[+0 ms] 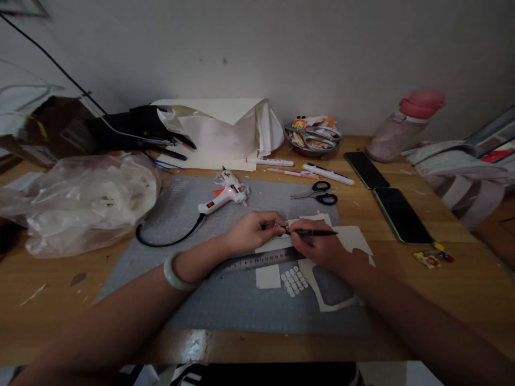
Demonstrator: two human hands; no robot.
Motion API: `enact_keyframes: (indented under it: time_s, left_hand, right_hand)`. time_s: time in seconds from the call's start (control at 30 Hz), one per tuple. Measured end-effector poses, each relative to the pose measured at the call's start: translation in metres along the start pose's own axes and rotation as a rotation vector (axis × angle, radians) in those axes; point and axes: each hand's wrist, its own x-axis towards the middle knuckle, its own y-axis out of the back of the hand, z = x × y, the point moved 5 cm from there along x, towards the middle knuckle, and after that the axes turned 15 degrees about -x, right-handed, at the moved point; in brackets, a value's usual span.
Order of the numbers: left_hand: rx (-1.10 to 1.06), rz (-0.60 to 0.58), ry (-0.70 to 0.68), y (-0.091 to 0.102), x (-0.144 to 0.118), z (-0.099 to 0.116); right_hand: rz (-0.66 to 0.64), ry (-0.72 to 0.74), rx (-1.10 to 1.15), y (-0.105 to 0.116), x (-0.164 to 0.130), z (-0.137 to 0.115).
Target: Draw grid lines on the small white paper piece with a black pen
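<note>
Two hands meet just right of the frame's centre, over a grey mat on the wooden surface. Left hand has its fingers curled down, pressing on white paper near the far end of a steel ruler, looks like that's to keep things from sliding. Right hand is closed around a black pen, held almost flat with the tip pointing left, right at the left fingertips, so the tip lands where the paper is pinned. The ruler runs diagonally under both wrists, which gives a straight edge close to the pen.

Below the hands sit a small white square, a cluster of tiny white pieces and a paper offcut with a window cut out of it, all kept close on the mat.

Upper centre there's a glue gun propped on its stand with a red light showing, nozzle off the mat, cable looping left. Scissors lie just right of it, markers behind them, two phones off to the right, well apart from the cutting area. A crumpled plastic bag fills the left side.
</note>
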Motion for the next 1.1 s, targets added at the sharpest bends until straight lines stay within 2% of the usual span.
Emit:
enact_keyframes:
  time_s: [0.13, 0.2, 0.27, 0.43, 0.67, 0.83, 1.0, 1.1]
  left_hand:
    - [0.020, 0.006, 0.024, 0.001, 0.000, 0.000]
    - [0.009, 0.008, 0.020, 0.000, 0.000, 0.001]
    - [-0.004, 0.007, 0.004, 0.000, 0.000, 0.002]
    - [0.038, 0.006, 0.020, 0.000, 0.000, 0.000]
    - [0.015, -0.005, 0.002, -0.001, 0.000, 0.003]
    - [-0.002, -0.001, -0.004, -0.001, 0.001, 0.002]
    - [0.052, -0.002, -0.003, -0.001, 0.000, 0.002]
    - [0.053, 0.006, -0.012, -0.001, 0.000, 0.002]
  right_hand:
    - [-0.034, -0.337, 0.233, -0.007, 0.001, 0.023]
    - [-0.083, -0.429, 0.317, -0.011, 0.002, 0.029]
    - [-0.118, -0.427, 0.333, -0.012, 0.003, 0.029]
    - [-0.162, -0.306, 0.239, -0.010, 0.005, 0.022]
    - [-0.128, -0.300, 0.209, -0.009, 0.005, 0.023]
    - [-0.169, -0.347, 0.276, -0.011, 0.004, 0.024]
    - [-0.148, -0.513, 0.437, -0.015, 0.002, 0.031]
    - [-0.141, -0.553, 0.469, -0.015, 0.003, 0.031]
